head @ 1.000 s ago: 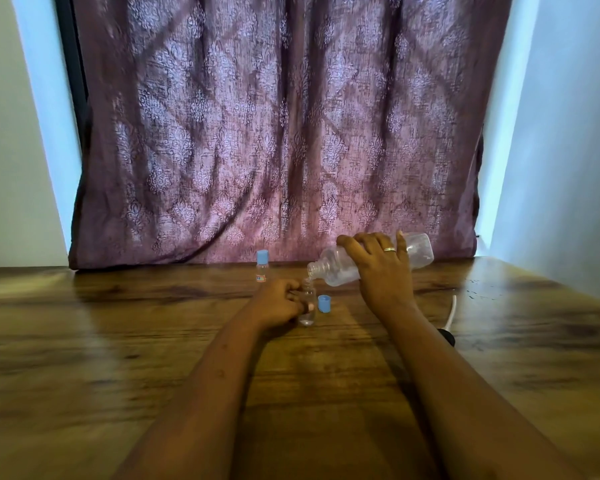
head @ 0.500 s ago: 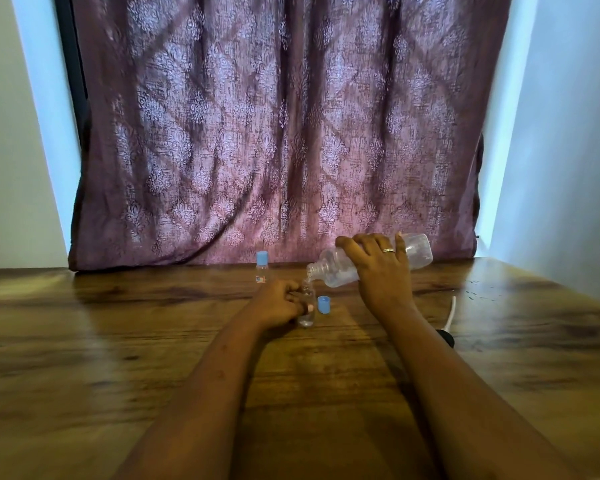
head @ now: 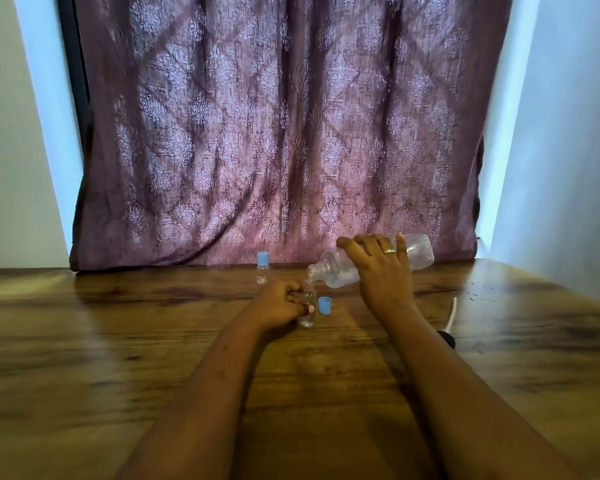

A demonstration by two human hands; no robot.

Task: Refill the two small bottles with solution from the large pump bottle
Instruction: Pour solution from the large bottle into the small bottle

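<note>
Table (head: 118,341): brown wood grain, with a patterned purple curtain (head: 277,133) hanging behind its far edge.

Far left of the work area: capped small bottle (head: 262,268), upright, with a blue cap on and a small label low on the body. It stands clear of both hands, just beyond the left hand.

Left hand (head: 277,303): rests on the table, fingers curled round the open small bottle (head: 308,315), thumb tip pressed on its near side. The bottle stands upright at the right edge of this hand, mouth uncovered. How full it is cannot be told.

Loose blue cap (head: 324,304): on the table just right of the open small bottle, touching neither hand.

Large bottle (head: 333,271): clear plastic, pump removed, held in the air and tipped down to the left, its base raised to the far right. Its open neck sits directly above the mouth of the open small bottle, very close; whether the two touch cannot be told. A thin thread of liquid seems to show at the lip.

Right hand (head: 383,271): grips the large bottle from above round its middle, fingers wrapped over the far side; a ring (head: 389,251) shows on one finger.

Right of the right forearm: white pump tube (head: 451,313) lying on the table, its dark pump head (head: 445,338) at the near end, partly hidden by the arm. Small droplets (head: 478,294) sit on the wood further right.
</note>
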